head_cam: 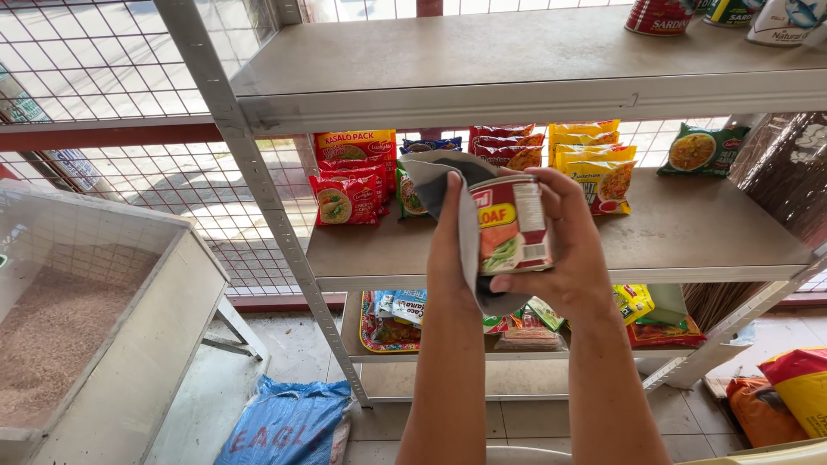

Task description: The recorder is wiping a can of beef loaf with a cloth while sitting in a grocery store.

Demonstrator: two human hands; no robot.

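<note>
Metal shelving unit (482, 52): grey, several tiers, rising behind and above both hands; wire mesh backs it.

Bin (129, 301): pale, box-shaped, part-filled with brownish grain, well to the left of the hands.

Blue sack (284, 422): on the floor, below and left of the left forearm.

Orange and yellow sacks (788, 396): on the floor, low to the right of the right arm.

Noodle packets: red stack (349, 185) left of the left hand, yellow stack (594, 159) just right of the right hand, one green packet (702, 151) farther right, all on the shelf behind the hands.

Cloth (448, 185): grey, draped against the can's left side and over its top, held between can and left hand.

Can (510, 226): red-labelled tin, tilted, held in the air in front of the middle shelf, between both hands.

Left hand (450, 250): fingers upright and pressed flat on the cloth against the can.

Right hand (573, 250): curled round the can's right side, thumb beneath, gripping firmly.

Tins (659, 15): on the top shelf, above and right of the hands.
</note>
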